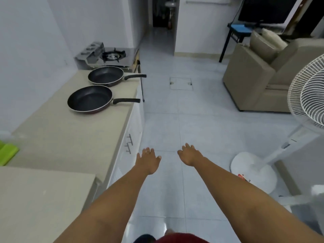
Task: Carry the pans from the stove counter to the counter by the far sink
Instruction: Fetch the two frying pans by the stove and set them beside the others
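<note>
Two black frying pans rest on the beige counter (57, 130) along the left wall. The nearer pan (90, 99) has its handle pointing right, past the counter's edge. The farther pan (105, 75) lies just behind it, next to the gas stove (112, 56), handle also to the right. My left hand (148, 159) and my right hand (190, 155) are stretched out over the floor, palms down, fingers apart, holding nothing. Both hands are well short of the pans, below and to the right of them.
White cabinet doors with handles (129, 143) run under the counter. A green board (7, 151) lies at the counter's left edge. A standing fan (308, 95) and a beige sofa (259, 81) stand on the right. The tiled floor (175, 111) leads to a dark doorway (163, 13).
</note>
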Available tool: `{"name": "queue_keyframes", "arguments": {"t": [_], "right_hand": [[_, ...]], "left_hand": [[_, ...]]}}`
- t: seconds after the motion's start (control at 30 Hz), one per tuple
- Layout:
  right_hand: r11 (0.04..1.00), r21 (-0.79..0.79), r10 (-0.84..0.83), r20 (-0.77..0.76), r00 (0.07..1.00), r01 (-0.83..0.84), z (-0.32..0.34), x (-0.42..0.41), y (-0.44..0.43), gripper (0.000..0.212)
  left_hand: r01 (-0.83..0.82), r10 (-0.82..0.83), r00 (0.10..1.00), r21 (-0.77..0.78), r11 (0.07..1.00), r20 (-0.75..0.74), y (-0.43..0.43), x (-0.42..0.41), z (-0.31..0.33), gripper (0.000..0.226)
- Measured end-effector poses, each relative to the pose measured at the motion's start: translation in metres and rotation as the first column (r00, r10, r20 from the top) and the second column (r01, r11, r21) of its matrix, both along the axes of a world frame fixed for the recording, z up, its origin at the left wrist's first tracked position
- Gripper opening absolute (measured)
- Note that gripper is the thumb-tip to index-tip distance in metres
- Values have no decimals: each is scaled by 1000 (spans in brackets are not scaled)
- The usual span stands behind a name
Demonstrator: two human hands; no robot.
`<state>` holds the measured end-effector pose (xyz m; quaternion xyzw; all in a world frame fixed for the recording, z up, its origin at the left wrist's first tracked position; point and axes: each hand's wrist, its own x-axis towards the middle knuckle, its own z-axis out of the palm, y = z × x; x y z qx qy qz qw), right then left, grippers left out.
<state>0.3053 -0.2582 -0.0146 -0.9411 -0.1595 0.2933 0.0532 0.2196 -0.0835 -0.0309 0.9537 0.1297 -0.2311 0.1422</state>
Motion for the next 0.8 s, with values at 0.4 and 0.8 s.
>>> {"name": "queue_keyframes", "arguments": {"t": [0.4,0.8], "right_hand": [[995,-2,100,-10,995,-100,-24,221,70,61],[965,137,217,73,974,-225,2,414,201,66]], "left_hand": [[-62,57,994,52,997,97,58,204,-25,64],[-285,263,950,120,951,167,153,373,-10,65]]}}
